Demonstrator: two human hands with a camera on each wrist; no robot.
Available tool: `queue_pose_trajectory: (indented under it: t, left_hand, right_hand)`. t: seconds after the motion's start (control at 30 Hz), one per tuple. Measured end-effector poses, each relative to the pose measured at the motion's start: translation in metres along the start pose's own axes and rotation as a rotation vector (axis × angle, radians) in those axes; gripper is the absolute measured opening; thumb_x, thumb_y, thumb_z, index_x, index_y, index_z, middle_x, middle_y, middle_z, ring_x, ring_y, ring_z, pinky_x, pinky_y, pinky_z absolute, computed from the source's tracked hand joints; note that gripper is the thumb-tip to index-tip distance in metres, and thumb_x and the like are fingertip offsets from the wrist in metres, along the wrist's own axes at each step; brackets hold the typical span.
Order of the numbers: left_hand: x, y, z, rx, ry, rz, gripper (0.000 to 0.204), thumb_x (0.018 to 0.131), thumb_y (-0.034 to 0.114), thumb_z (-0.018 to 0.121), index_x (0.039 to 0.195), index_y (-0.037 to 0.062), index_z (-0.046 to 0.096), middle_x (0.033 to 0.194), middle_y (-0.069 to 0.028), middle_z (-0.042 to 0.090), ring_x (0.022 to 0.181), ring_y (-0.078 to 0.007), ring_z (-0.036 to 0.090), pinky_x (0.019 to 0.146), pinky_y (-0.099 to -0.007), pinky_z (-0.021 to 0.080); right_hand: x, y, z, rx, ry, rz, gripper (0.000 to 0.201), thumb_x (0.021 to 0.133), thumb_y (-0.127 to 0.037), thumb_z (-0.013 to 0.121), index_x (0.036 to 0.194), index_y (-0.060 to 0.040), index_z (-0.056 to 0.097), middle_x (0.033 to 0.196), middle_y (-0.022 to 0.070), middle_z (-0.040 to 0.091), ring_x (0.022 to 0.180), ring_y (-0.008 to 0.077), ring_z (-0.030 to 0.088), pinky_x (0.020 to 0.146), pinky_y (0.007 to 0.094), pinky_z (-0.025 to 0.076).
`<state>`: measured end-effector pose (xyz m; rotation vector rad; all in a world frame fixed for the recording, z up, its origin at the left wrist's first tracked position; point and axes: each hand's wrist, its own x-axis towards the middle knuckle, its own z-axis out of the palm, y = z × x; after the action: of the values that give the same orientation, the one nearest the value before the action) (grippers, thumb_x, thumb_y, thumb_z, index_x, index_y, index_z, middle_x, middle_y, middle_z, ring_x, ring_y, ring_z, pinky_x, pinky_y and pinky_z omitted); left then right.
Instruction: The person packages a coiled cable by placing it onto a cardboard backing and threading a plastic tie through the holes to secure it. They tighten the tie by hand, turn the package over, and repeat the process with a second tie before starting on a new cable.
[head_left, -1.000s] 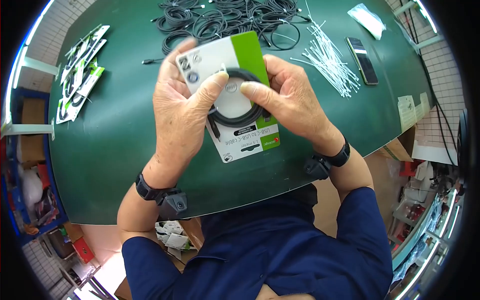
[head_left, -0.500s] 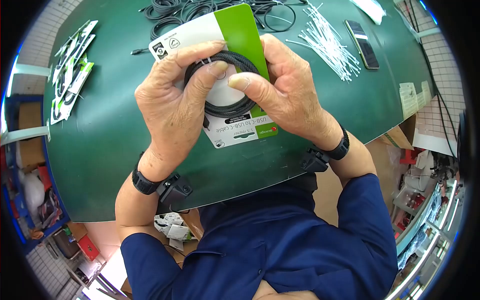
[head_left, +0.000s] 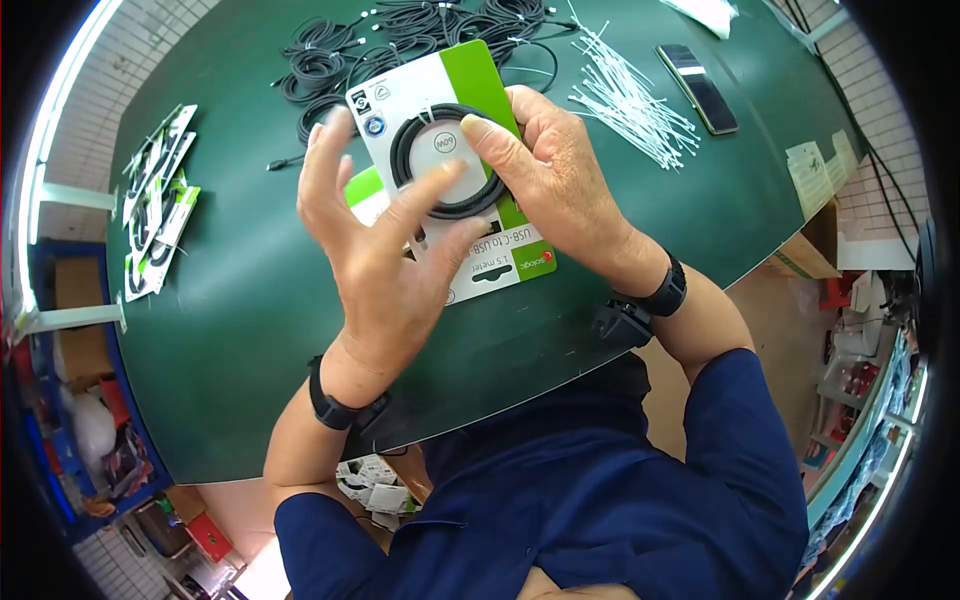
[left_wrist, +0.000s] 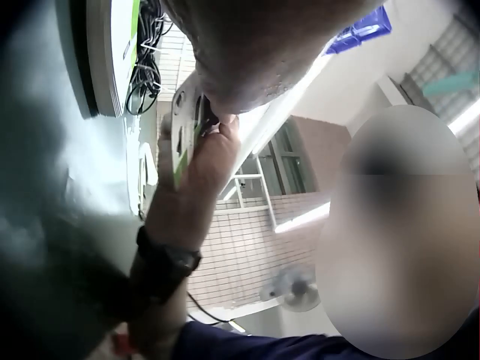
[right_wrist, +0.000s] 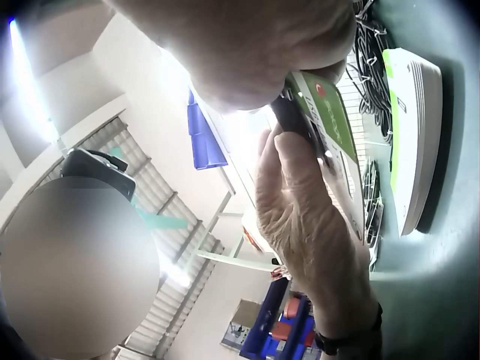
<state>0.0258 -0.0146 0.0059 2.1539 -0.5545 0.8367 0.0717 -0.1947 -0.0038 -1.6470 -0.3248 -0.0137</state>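
A white and green packaging card (head_left: 405,82), printed "USB-C to USB-C cable", is held up over the table by my right hand (head_left: 560,175). That hand grips its right edge, fingers behind and thumb on the coil. The black coiled cable (head_left: 402,150) lies against the card's face, with a white tie (head_left: 430,113) at its top. My left hand (head_left: 370,250), blurred, is over the card's lower left with fingers spread; index finger and thumb stand apart beside the coil. In the right wrist view, left fingertips (right_wrist: 292,146) are right at a dark cable part (right_wrist: 291,116).
A stack of cards (right_wrist: 418,142) lies on the green table below my hands. Black cable coils (head_left: 405,25) are heaped at the back, with white zip ties (head_left: 635,100) and a phone (head_left: 698,90) to the right. Several carded cables (head_left: 155,210) lie at the left.
My left hand pinched the coil near the tie half a second ago; it has moved off and down, fingers spread. The right hand keeps its grip, and the card is tipped back to show more of its face.
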Motion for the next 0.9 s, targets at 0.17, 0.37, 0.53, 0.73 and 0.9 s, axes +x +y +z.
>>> queue_pose_trajectory:
  t: [0.17, 0.37, 0.53, 0.73, 0.9]
  left_hand:
    - [-0.007, -0.01, 0.005, 0.109, -0.075, 0.213, 0.037, 0.061, 0.015, 0.094, 0.095, 0.0105, 0.08, 0.101, -0.0047, 0.069, 0.127, -0.0384, 0.05, 0.109, -0.0497, 0.04]
    - [0.002, -0.013, 0.003, -0.023, -0.142, 0.114, 0.029, 0.062, 0.011, 0.094, 0.087, 0.0097, 0.078, 0.091, -0.0005, 0.068, 0.121, -0.0344, 0.053, 0.108, -0.0478, 0.04]
    - [0.005, -0.016, 0.003, -0.137, -0.228, -0.062, 0.025, 0.066, 0.007, 0.092, 0.084, 0.0088, 0.075, 0.088, -0.0006, 0.068, 0.121, -0.0327, 0.054, 0.108, -0.0454, 0.039]
    - [0.0, -0.018, 0.007, -0.131, -0.183, -0.052, 0.023, 0.069, 0.008, 0.091, 0.087, 0.0093, 0.077, 0.096, -0.0021, 0.068, 0.121, -0.033, 0.053, 0.11, -0.0466, 0.038]
    - [0.01, -0.006, 0.008, -0.223, -0.051, -0.075, 0.03, 0.074, 0.009, 0.091, 0.101, 0.0089, 0.078, 0.108, -0.0054, 0.068, 0.126, -0.0298, 0.053, 0.104, -0.046, 0.046]
  right_hand:
    - [-0.002, 0.01, 0.009, 0.02, 0.08, -0.222, 0.027, 0.103, -0.024, 0.067, 0.106, 0.0015, 0.062, 0.089, 0.0067, 0.067, 0.078, 0.01, 0.059, 0.066, 0.0302, 0.051]
    - [-0.013, -0.001, 0.006, -0.136, 0.044, -0.265, 0.025, 0.106, -0.023, 0.066, 0.113, 0.0003, 0.062, 0.096, 0.0013, 0.068, 0.087, 0.0049, 0.06, 0.073, 0.0253, 0.053]
    - [-0.013, 0.01, 0.013, 0.005, 0.057, -0.201, 0.026, 0.105, -0.024, 0.067, 0.113, 0.0008, 0.062, 0.096, 0.0024, 0.068, 0.087, 0.0048, 0.061, 0.073, 0.0242, 0.053]
    - [-0.004, 0.015, 0.004, -0.023, 0.033, -0.102, 0.027, 0.105, -0.022, 0.067, 0.117, 0.0023, 0.063, 0.1, 0.0052, 0.071, 0.089, 0.0051, 0.063, 0.075, 0.0235, 0.055]
    - [0.002, 0.014, -0.003, 0.077, 0.084, -0.034, 0.028, 0.105, -0.021, 0.068, 0.119, 0.0031, 0.063, 0.103, 0.0066, 0.073, 0.09, 0.0057, 0.064, 0.076, 0.0242, 0.056]
